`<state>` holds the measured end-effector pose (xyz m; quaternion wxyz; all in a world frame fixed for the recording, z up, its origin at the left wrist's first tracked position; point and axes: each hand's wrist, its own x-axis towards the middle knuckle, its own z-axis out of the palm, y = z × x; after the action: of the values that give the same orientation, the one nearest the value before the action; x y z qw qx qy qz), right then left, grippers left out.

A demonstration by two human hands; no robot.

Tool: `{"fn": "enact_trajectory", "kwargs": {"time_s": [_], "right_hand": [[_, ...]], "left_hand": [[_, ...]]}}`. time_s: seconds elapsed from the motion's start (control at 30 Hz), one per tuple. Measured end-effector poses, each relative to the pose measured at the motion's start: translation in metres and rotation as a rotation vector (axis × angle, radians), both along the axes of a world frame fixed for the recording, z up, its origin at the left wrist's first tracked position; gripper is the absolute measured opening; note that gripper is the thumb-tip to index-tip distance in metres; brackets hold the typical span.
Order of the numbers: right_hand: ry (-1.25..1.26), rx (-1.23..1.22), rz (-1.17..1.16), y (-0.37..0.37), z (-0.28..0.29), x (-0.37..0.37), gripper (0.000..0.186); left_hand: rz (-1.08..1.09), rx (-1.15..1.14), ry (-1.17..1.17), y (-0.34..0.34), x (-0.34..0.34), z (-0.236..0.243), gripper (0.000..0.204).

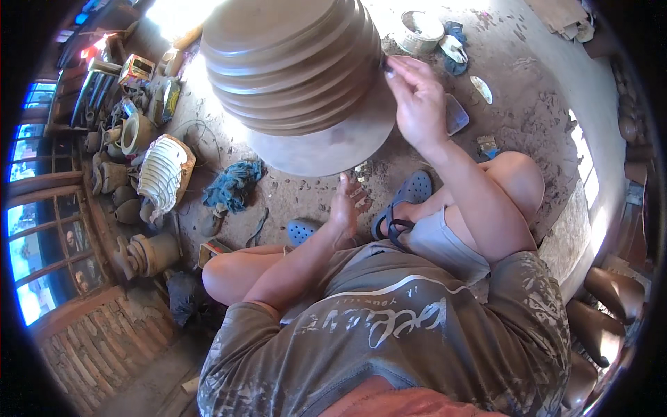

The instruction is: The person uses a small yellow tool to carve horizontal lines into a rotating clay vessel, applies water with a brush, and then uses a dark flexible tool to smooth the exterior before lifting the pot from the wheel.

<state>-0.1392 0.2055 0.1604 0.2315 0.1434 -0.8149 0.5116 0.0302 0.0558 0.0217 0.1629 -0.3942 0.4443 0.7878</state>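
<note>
A large brown clay pot [292, 69] with stepped ridges stands on a round turntable disc [326, 149] in front of me. My right hand [415, 101] is raised at the pot's right side, its fingertips pinched on a small dark tool that touches the ridged wall. My left hand [345, 208] hangs low under the disc's near edge, fingers loosely spread and smeared with clay, holding nothing. I sit on the dirt floor with my knees bent, in blue sandals [406, 198].
Clay pots and a white ribbed piece [163, 174] crowd the left by a barred window. A blue rag [233, 184] lies on the floor. A small bowl [419, 31], cloths and a flat dark slab [455, 115] lie at the back right. Dark pots [611, 292] stand at right.
</note>
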Motion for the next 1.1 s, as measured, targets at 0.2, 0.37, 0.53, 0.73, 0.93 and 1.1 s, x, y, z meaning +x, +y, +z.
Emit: {"fn": "enact_trajectory", "kwargs": {"time_s": [0.2, 0.37, 0.53, 0.73, 0.93, 1.1], "right_hand": [[-0.056, 0.085, 0.039, -0.004, 0.018, -0.010, 0.025], [-0.044, 0.110, 0.040, 0.001, 0.018, -0.006, 0.024], [-0.076, 0.105, 0.065, 0.005, 0.011, -0.007, 0.025], [-0.175, 0.041, 0.064, 0.007, 0.012, 0.001, 0.026], [-0.167, -0.021, 0.081, 0.003, 0.003, -0.007, 0.027], [-0.187, 0.042, 0.049, -0.003, 0.014, -0.006, 0.027]], "left_hand": [[0.397, -0.197, 0.181, -0.114, -0.065, 0.007, 0.083], [0.451, -0.193, 0.250, -0.079, -0.063, -0.034, 0.081], [-0.059, 0.119, 0.046, 0.010, 0.001, -0.011, 0.090], [0.462, -0.140, 0.245, -0.106, -0.072, 0.005, 0.084], [0.227, -0.118, 0.125, -0.017, -0.020, -0.032, 0.084], [0.145, 0.070, -0.049, -0.014, -0.020, 0.028, 0.087]]}}
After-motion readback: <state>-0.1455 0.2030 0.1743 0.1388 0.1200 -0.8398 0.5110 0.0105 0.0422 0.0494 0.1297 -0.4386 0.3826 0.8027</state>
